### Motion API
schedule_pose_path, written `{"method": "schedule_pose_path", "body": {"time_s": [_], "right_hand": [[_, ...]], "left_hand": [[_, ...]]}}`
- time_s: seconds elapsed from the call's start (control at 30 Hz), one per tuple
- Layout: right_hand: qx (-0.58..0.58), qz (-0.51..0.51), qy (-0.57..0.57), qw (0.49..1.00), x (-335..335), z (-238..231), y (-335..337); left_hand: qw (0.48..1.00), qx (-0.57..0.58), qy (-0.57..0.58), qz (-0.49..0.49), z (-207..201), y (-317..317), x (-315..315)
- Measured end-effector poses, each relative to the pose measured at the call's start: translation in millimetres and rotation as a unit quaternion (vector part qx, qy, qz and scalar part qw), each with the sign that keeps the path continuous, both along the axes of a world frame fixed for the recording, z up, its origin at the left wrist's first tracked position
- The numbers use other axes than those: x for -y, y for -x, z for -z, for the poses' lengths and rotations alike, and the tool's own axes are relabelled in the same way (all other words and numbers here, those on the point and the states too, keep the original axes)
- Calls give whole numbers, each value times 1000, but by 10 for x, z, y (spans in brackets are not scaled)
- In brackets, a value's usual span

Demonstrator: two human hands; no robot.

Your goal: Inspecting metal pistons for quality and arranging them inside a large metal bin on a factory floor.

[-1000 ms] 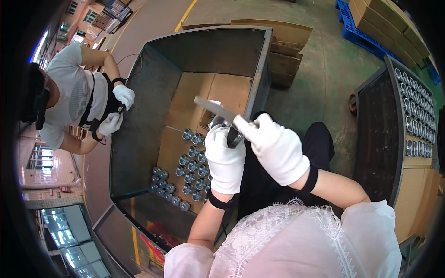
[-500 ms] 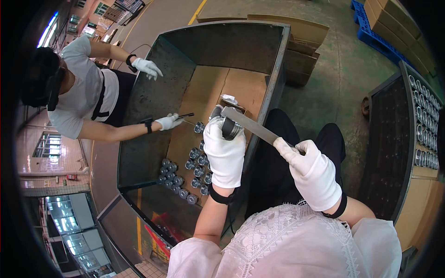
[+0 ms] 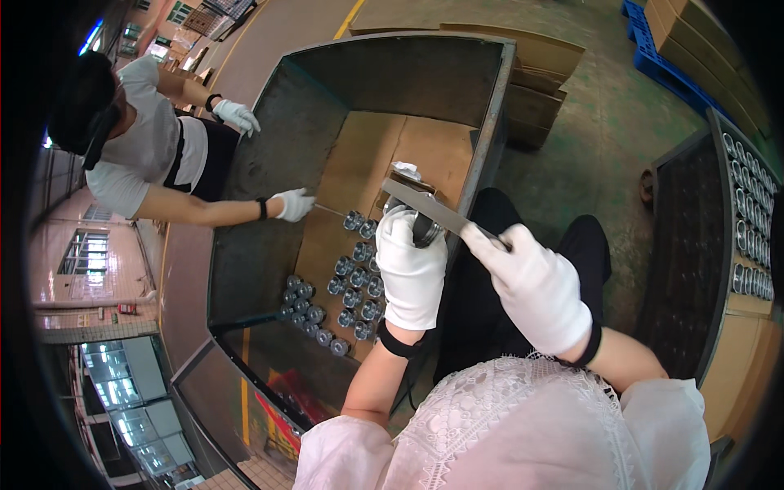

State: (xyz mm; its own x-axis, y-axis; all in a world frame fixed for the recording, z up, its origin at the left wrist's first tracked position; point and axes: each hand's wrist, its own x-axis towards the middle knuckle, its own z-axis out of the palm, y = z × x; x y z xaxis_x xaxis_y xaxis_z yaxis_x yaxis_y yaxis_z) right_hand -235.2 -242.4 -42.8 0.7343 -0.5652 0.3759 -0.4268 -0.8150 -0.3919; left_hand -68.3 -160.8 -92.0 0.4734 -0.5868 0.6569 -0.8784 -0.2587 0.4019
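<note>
In a white glove, my left hand (image 3: 411,273) is closed round a metal piston (image 3: 424,231), held up over the near side of the bin. My right hand (image 3: 535,286), gloved too, grips the end of a long flat file (image 3: 437,211), its index finger stretched along the tool. The file's blade lies across the top of the piston and hides part of it. Beyond my left hand, several similar pistons (image 3: 358,278) stand in rows on the bin's cardboard-covered bottom.
A large metal bin (image 3: 482,155) spans the middle. Across it a co-worker's gloved hand (image 3: 292,204) reaches inside with a thin tool. A rack of pistons (image 3: 750,216) stands at right, a blue pallet (image 3: 653,61) with cartons behind it. Folded cardboard (image 3: 539,114) leans outside the bin.
My left hand with the piston has shifted slightly right and down; the file has slid leftward over the piston. The co-worker's hands have moved a little.
</note>
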Motion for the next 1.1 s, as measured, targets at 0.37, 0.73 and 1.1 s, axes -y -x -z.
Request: {"method": "schedule_pose_path", "body": {"time_s": [0.37,0.73,1.1], "right_hand": [[59,164,17,984,2225,1067,-1242],[-148,184,116,965,2535,950,-1687],[42,139,37,989,2083,924,-1231]], "left_hand": [[938,-345,-5,-5,-516,-28,-111],[913,-407,11,6,-453,-108,-236],[944,-326,23,53,-474,21,-141]]}}
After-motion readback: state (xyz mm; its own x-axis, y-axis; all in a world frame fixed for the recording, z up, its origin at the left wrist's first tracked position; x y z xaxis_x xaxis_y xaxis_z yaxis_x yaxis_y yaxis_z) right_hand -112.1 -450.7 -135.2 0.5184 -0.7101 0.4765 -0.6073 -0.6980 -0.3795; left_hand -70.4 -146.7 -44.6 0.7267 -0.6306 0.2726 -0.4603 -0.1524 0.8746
